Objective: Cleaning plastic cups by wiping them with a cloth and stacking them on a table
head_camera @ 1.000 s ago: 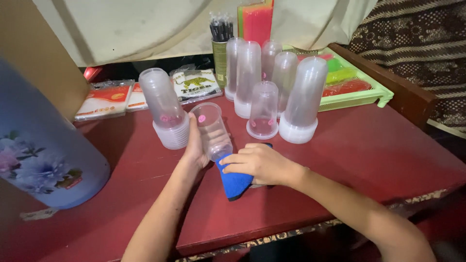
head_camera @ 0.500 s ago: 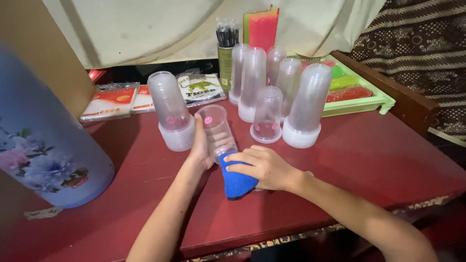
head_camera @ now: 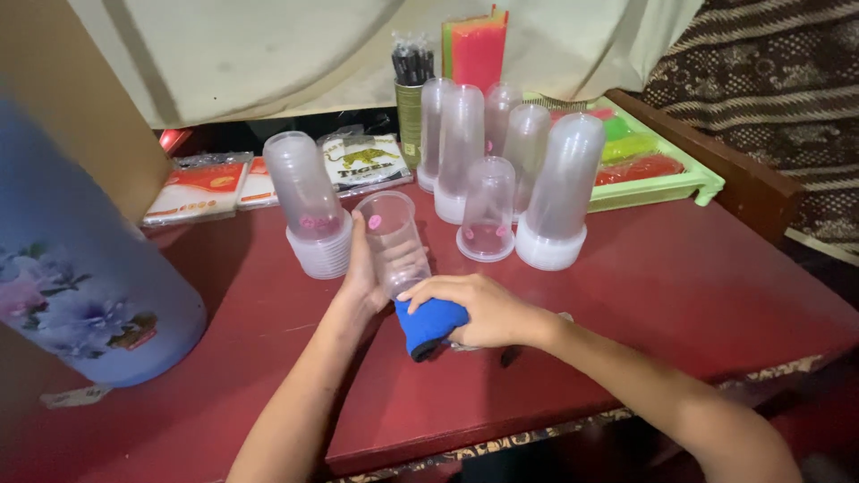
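Clear plastic cup lay tilted on its side near the middle of the red table, base toward the far edge, mouth toward the near edge. The left hand was wrapped around its side, fingers curled to grip it. The right hand was closed over a blue cloth pressed at the cup's mouth — whether the cloth reached inside could not be told. By the look of it, the wiping was partway through: this one cup was in hand, while many others stood upside down beyond it.

Just left of the held cup stood a nested stack of cups, and toward the far edge a cluster of taller stacks, all inverted and holding nothing visible. A single inverted cup stood among them. At the far right corner a green tray held coloured items — too blurred to name. A large blue flowered flask stood at the left edge.
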